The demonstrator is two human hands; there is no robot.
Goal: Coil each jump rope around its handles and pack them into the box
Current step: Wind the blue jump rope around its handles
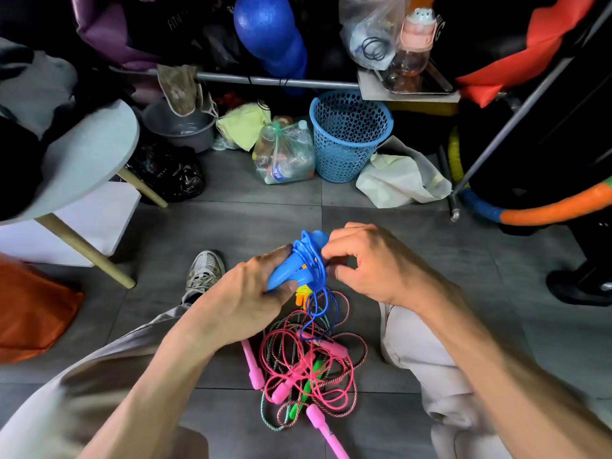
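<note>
Blue plastic jump rope (303,260) is held up above the grey tiled floor (231,226), between the person's knees. Its two smooth blue handles lie side by side, and several turns of thin blue cord go around them; a loose end of the cord hangs down in loops to the pile below. The left hand (251,293) grips the lower ends of the handles, with the thumb curled over them. The right hand (371,263) pinches the cord at the wound part with its bent fingers.

On the floor under the hands lies a tangled pile of other jump ropes (308,366): pink cords with pink handles, a braided cord with green handles, and something orange and yellow just under the blue handles.

Further back stands a light blue perforated plastic basket (347,137); what is inside it I cannot see. Beside it is a clear plastic bag (284,154) with empty bottles in it.

Which cord belongs to which handle in the pile is hard to tell. One pink handle is cut off by the lower edge.
</note>
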